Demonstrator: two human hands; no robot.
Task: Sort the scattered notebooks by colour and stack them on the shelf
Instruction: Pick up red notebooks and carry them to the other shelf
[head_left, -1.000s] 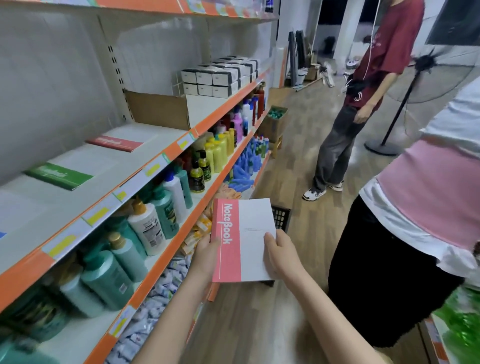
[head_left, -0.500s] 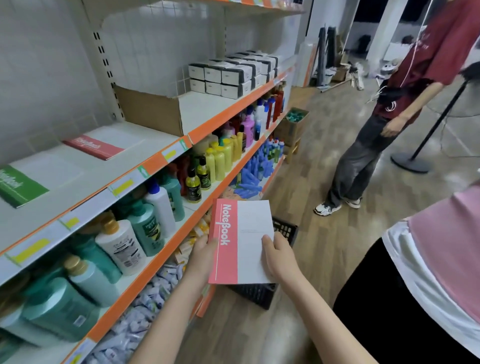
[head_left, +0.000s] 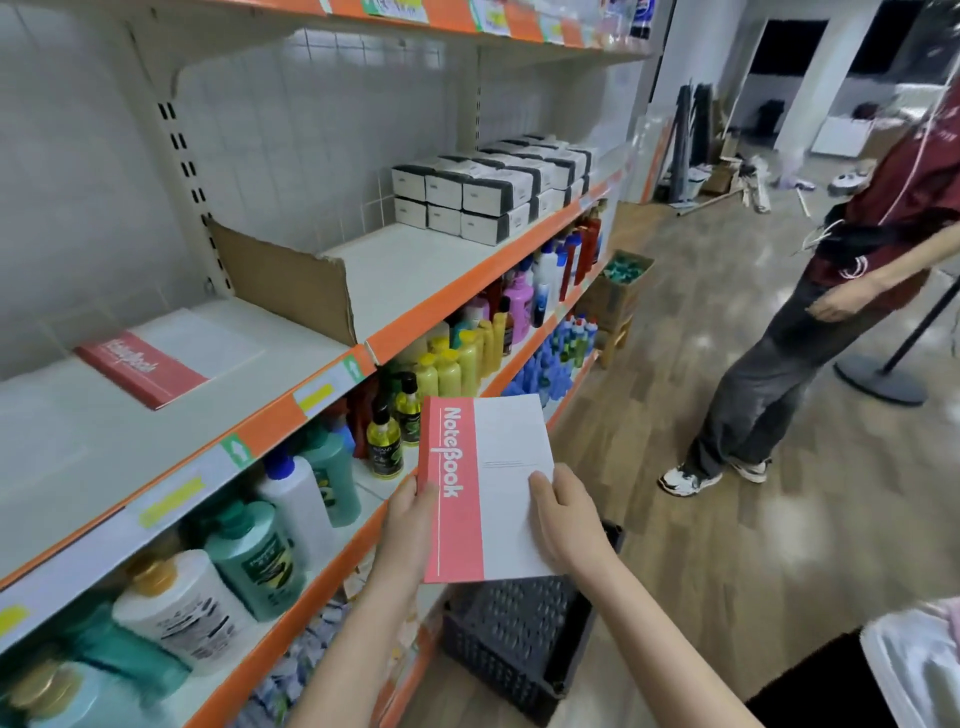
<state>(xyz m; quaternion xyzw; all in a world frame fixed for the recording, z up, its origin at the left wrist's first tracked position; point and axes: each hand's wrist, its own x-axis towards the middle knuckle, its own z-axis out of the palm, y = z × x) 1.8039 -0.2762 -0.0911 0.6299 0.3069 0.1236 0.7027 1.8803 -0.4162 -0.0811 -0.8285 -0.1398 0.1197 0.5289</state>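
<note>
I hold a pink-and-white notebook (head_left: 485, 483) flat in front of me, level with the lower shelves. My left hand (head_left: 410, 519) grips its pink spine edge. My right hand (head_left: 563, 519) grips the white side, thumb on the cover. On the white shelf (head_left: 93, 457) to the upper left lies a red-and-white notebook (head_left: 156, 358), flat and alone.
A cardboard divider (head_left: 283, 288) stands right of the red notebook, with black-and-white boxes (head_left: 488, 192) beyond. Bottles (head_left: 280, 519) fill the shelf below. A dark plastic crate (head_left: 519, 639) sits on the floor under my hands. A person in a maroon shirt (head_left: 831, 322) stands at right.
My view has swung right and closer to the shelf; the green notebook has left the frame. Both hands keep the same hold on the pink notebook.
</note>
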